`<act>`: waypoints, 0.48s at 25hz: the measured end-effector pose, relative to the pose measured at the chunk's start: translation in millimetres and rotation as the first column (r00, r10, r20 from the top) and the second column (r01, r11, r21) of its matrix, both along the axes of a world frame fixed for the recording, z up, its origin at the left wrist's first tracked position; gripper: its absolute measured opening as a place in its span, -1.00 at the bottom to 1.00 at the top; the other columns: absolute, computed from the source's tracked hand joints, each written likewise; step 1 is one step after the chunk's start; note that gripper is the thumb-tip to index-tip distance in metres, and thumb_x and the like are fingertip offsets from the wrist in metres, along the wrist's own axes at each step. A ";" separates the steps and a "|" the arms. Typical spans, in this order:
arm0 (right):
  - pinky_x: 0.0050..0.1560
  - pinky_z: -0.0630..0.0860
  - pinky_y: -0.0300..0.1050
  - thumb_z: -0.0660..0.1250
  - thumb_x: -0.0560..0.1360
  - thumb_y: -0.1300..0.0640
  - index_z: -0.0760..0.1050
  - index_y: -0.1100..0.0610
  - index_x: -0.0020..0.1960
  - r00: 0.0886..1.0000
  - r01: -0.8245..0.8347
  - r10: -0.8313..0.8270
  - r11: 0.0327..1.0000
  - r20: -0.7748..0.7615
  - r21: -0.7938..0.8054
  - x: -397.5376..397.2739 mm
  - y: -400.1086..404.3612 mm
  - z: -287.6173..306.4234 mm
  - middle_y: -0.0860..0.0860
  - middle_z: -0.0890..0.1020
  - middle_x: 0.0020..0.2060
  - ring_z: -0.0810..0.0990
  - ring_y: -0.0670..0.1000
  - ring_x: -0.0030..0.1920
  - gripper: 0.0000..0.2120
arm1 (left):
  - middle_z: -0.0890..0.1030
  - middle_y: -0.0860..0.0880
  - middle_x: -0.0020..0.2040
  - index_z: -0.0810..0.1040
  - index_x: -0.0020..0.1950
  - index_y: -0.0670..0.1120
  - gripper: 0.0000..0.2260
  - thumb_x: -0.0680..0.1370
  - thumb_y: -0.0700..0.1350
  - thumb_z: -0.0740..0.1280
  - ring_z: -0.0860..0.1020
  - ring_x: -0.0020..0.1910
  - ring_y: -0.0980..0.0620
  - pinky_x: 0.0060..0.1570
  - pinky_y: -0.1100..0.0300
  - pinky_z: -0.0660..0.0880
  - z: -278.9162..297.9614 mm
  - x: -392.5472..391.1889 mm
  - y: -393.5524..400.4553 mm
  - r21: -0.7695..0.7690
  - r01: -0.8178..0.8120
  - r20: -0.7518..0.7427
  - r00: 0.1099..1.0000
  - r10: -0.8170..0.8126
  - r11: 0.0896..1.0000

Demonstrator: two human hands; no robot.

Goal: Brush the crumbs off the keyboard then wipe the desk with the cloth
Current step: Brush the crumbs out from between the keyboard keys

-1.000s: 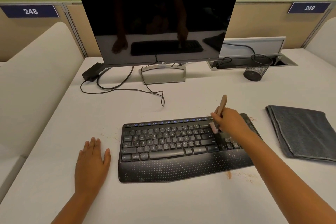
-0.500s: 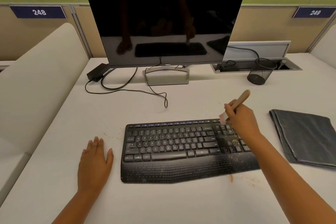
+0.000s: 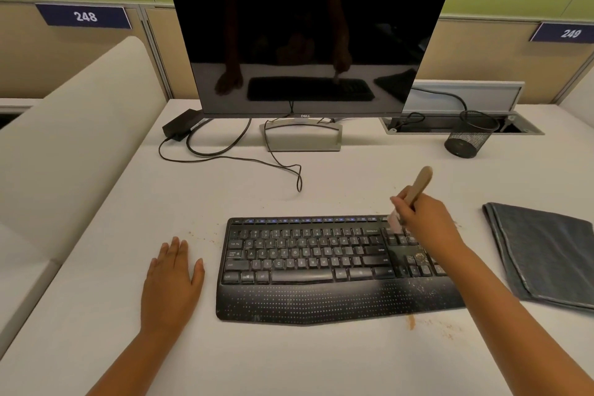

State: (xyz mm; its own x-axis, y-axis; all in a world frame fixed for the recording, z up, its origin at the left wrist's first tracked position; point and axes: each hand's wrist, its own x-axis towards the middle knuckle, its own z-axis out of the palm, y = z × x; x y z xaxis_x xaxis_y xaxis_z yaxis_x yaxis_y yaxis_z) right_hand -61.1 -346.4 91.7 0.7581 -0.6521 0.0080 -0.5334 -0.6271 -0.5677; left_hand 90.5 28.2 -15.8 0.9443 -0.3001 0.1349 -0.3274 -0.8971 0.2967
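The wooden-handled brush (image 3: 414, 193) is gripped by the right hand (image 3: 427, 222) at the black keyboard (image 3: 321, 267)'s far right, crumbs (image 3: 418, 257) remain on its number pad, the folded grey cloth (image 3: 546, 254) lies unused on the white counter (image 3: 289, 360), and the left hand (image 3: 172, 283) rests flat, fingers (image 3: 180, 249) straight.

A black keyboard (image 3: 308, 264) lies flat on the white bench (image 3: 289, 360), crumbs (image 3: 418, 256) speckling its right keys. A wooden-handled brush (image 3: 414, 193) tilts over its top right corner. A folded grey cloth (image 3: 546, 254) lies flat just right.

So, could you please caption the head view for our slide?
Right hand brushes crumbs off the keyboard with a brush.
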 end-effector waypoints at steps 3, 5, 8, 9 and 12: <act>-0.38 0.37 -0.22 0.15 0.60 -0.01 0.47 0.14 -0.10 1.000 -0.030 0.030 0.999 0.006 -0.016 1.3 8.5 -3.4 -0.01 0.55 -0.37 0.54 -0.03 -0.35 -0.73 | 0.26 -0.18 0.45 0.26 0.43 -0.25 -0.52 0.58 -0.04 0.17 0.18 0.46 -0.12 0.42 0.02 0.06 -0.2 0.3 -0.2 -0.004 0.003 0.004 1.000 -0.002 1.000; -0.36 0.39 -0.17 0.14 0.61 -0.01 0.50 0.22 -0.03 0.994 -0.049 0.050 0.999 -0.094 0.013 5.4 8.6 -17.3 0.02 0.56 -0.36 0.53 0.00 -0.34 -0.69 | 0.26 -0.18 0.45 0.25 0.43 -0.25 -0.52 0.58 -0.04 0.16 0.18 0.46 -0.12 0.42 0.02 0.05 0.6 -0.1 0.1 -0.005 0.009 0.008 1.000 -0.009 1.000; -0.34 0.40 -0.14 0.15 0.60 -0.01 0.48 0.20 0.03 0.999 0.036 -0.036 0.999 0.000 0.009 13.7 -4.6 -12.9 0.05 0.57 -0.31 0.53 0.02 -0.31 -0.71 | 0.28 -0.20 0.44 0.27 0.42 -0.26 -0.53 0.59 -0.03 0.15 0.20 0.45 -0.14 0.42 -0.01 0.08 -1.9 0.6 0.9 -0.003 0.005 0.009 1.000 -0.005 1.000; -0.35 0.39 -0.15 0.15 0.60 -0.02 0.48 0.18 0.02 0.999 0.036 -0.036 0.999 0.024 0.012 16.1 -6.1 -10.7 0.04 0.57 -0.32 0.53 0.01 -0.32 -0.73 | 0.29 -0.20 0.43 0.28 0.41 -0.27 -0.53 0.59 -0.02 0.13 0.21 0.44 -0.15 0.41 -0.02 0.10 -3.1 1.0 0.9 0.002 0.007 0.016 1.000 -0.007 1.000; -0.32 0.44 -0.14 0.15 0.60 -0.02 0.45 0.14 -0.07 0.989 -0.088 0.088 0.996 -0.119 0.006 19.1 -0.2 -19.6 0.04 0.58 -0.33 0.55 -0.01 -0.33 -0.75 | 0.32 -0.21 0.41 0.31 0.39 -0.27 -0.49 0.56 0.03 0.08 0.24 0.43 -0.16 0.40 -0.03 0.11 -4.8 2.2 1.5 0.013 0.007 0.027 1.000 -0.007 1.000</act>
